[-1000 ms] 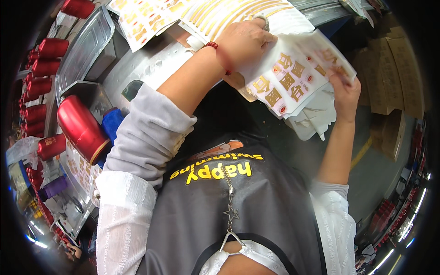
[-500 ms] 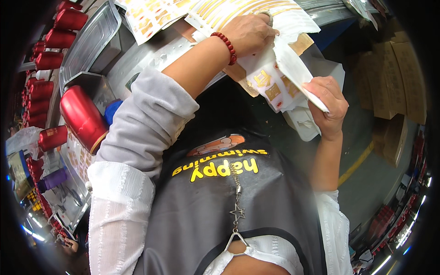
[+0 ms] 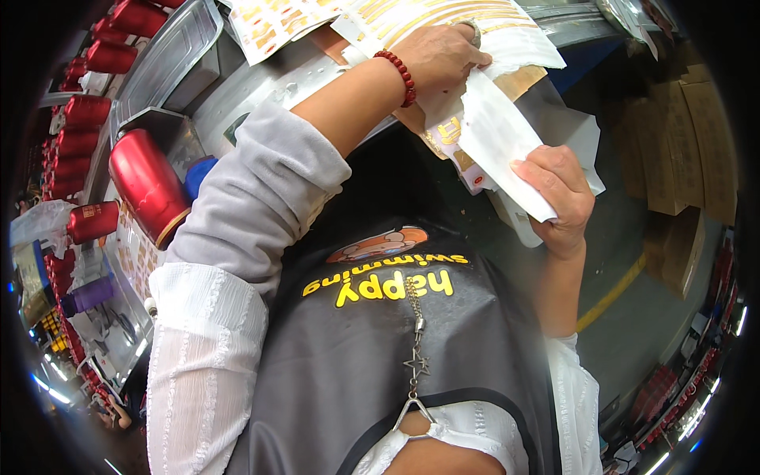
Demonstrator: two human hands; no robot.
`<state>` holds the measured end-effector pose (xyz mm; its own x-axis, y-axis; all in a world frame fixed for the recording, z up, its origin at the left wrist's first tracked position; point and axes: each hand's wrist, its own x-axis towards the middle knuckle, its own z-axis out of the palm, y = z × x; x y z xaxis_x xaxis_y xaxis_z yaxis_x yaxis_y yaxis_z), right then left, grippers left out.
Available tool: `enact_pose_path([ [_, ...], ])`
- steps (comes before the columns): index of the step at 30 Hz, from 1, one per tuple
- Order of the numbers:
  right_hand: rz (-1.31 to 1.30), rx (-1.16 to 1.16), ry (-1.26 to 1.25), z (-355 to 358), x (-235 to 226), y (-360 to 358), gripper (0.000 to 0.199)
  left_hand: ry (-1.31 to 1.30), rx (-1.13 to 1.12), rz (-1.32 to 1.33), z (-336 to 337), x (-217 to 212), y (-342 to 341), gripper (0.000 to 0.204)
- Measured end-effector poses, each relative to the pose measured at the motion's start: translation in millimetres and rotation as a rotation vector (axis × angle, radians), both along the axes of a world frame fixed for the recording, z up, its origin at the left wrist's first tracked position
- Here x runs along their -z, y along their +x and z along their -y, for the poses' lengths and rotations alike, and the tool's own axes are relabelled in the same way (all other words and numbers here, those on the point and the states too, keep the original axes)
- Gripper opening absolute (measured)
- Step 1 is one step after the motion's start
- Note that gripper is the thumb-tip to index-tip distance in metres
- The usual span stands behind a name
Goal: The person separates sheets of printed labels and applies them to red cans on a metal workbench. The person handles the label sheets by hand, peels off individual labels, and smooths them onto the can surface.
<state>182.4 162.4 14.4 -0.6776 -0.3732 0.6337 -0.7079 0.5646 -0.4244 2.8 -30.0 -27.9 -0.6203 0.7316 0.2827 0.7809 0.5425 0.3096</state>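
Observation:
My left hand [image 3: 440, 60], with a red bead bracelet above it, is closed at the lower edge of a white sheet with curved gold stripes [image 3: 518, 46]. Its thumb meets the upper end of a white paper strip [image 3: 500, 131]. At the strip's lower end, my right hand [image 3: 562, 192] grips the paper between thumb and fingers, with the blank side showing. Partly covered by the strip, a sheet with gold prints [image 3: 448, 133] extends past the table edge. The left fingertips are partly hidden.
Another gold-printed sheet [image 3: 273, 25] lies further left. A metal tray [image 3: 170, 55], a large red flask [image 3: 146, 186] and a blue object [image 3: 199, 174] are by my left arm. More red flasks [image 3: 85, 112] line the far left. Cardboard boxes [image 3: 701, 134] stand at right.
The paper strip has turned, so more of its blank face shows and covers more of the printed sheet. My right hand has moved slightly down; my left stays near the striped sheet's edge.

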Motion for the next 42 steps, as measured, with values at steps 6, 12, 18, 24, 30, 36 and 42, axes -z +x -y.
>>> enact_pose_path([
  [6,-0.08,0.083,-0.098,-6.9,-5.0,0.9,0.023,-0.05,0.039,0.028,1.9,-6.1,-3.2,0.025],
  [12,-0.113,-0.004,-0.096,3.9,-0.6,11.7,0.031,-0.055,0.085,-0.029,8.2,-6.8,0.5,0.034],
  [18,-0.096,-0.119,-0.065,22.5,-7.3,19.7,0.032,0.0,0.111,-0.076,7.9,0.4,-7.6,0.023],
  [24,-0.041,-0.093,-0.287,22.7,-12.0,28.8,0.022,0.04,0.027,0.017,-0.3,8.4,-10.6,0.025],
  [30,-0.066,-0.066,-0.345,10.7,-10.0,32.5,0.015,0.011,0.075,-0.036,0.9,9.0,-10.4,0.024],
  [36,0.002,-0.051,-0.539,-16.4,26.0,57.7,0.036,-0.032,0.144,-0.085,-0.3,16.0,-17.0,0.023],
  [42,0.069,0.202,-1.102,-27.8,11.3,58.8,0.067,-0.005,0.053,-0.13,-0.2,11.4,-3.9,0.024],
])
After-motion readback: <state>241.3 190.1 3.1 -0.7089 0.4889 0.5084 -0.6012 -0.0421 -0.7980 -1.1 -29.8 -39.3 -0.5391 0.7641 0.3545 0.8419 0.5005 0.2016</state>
